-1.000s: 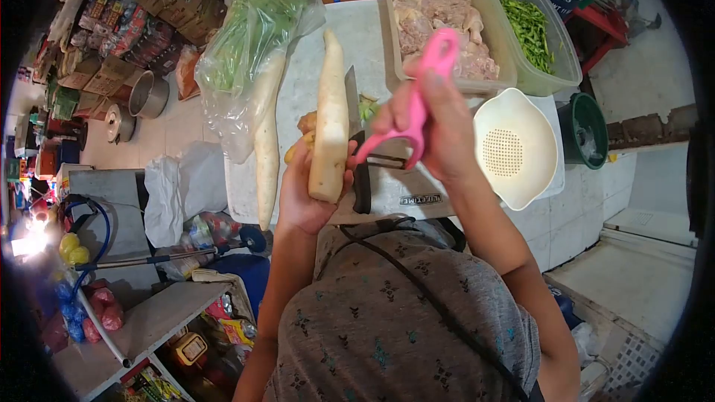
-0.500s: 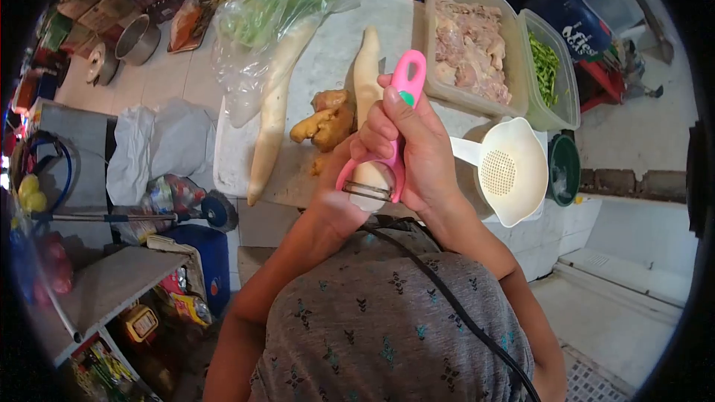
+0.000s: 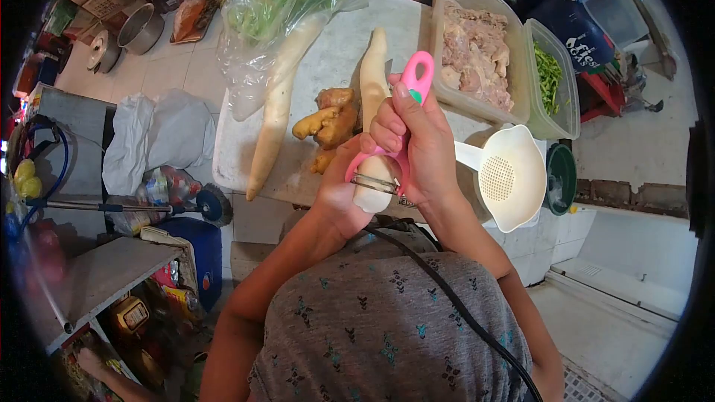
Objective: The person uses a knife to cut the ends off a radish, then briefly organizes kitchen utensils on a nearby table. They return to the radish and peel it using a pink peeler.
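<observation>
With its blade across the white radish (image 3: 377,179), one pink peeler (image 3: 417,82), held in my right grip (image 3: 417,130), fingers closed round its handle; radish end, cupped by my left grip (image 3: 344,182); ginger (image 3: 334,125), on the worktop (image 3: 316,82) just beyond my left grip.

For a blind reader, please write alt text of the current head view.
The left hand holds a long white radish; the right hand holds a pink plastic peeler over one end. Lumpy brown ginger and a translucent container of raw meat sit on the white table.
</observation>
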A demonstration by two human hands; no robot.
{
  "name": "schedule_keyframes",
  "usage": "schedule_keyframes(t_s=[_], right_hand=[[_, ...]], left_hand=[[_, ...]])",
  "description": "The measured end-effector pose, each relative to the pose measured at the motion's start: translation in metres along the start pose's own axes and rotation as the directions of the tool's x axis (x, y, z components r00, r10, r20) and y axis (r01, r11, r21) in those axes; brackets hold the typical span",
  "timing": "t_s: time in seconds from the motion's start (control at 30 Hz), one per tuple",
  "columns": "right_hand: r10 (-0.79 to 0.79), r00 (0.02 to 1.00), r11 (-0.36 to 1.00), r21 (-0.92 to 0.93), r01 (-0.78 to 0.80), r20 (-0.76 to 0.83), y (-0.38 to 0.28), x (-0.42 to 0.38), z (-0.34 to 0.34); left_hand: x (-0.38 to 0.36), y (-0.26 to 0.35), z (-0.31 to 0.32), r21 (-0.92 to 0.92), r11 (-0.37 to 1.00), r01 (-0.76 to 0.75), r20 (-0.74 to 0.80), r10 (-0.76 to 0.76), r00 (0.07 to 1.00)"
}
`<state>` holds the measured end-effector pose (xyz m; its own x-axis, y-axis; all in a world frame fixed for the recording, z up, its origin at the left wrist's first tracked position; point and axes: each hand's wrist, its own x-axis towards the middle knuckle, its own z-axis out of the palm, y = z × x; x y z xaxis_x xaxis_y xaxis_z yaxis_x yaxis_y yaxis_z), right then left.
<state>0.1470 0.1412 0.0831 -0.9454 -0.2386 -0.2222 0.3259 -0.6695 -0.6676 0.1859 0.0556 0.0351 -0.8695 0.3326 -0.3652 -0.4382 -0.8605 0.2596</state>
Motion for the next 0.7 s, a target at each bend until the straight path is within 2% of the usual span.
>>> schedule_keyframes(t_s=[0.2,0.3,0.4,0.5,0.6,0.7], right_hand=[[0.049,0.997,0.999,-0.021,-0.05,-0.062,0.003,0.005,-0.002],[0.033,0.993,0.998,-0.055,-0.039,-0.112,0.004,0.01,-0.005],[0.057,0.994,0.997,-0.046,-0.062,-0.092,0.006,0.014,-0.006],[0.003,0.989,0.996,-0.09,-0.017,-0.147,0.005,0.022,-0.01],[0.041,0.986,0.996,-0.067,-0.053,-0.163,0.005,0.035,-0.022],[-0.018,0.972,0.99,-0.141,-0.015,-0.235,0.004,0.061,-0.036]], left_hand=[[0.005,-0.001,-0.015,0.004,0.996,0.084,-0.069,-0.084,0.994],[0.01,-0.001,-0.023,-0.129,0.982,0.138,-0.074,-0.148,0.986],[0.008,0.001,-0.021,-0.16,0.976,0.146,-0.102,-0.163,0.981],[0.0,0.003,-0.024,0.015,0.989,0.15,-0.071,-0.148,0.986],[-0.002,0.001,-0.031,0.044,0.989,0.14,-0.066,-0.137,0.988],[-0.006,0.006,-0.029,0.015,0.984,0.175,-0.067,-0.174,0.983]])
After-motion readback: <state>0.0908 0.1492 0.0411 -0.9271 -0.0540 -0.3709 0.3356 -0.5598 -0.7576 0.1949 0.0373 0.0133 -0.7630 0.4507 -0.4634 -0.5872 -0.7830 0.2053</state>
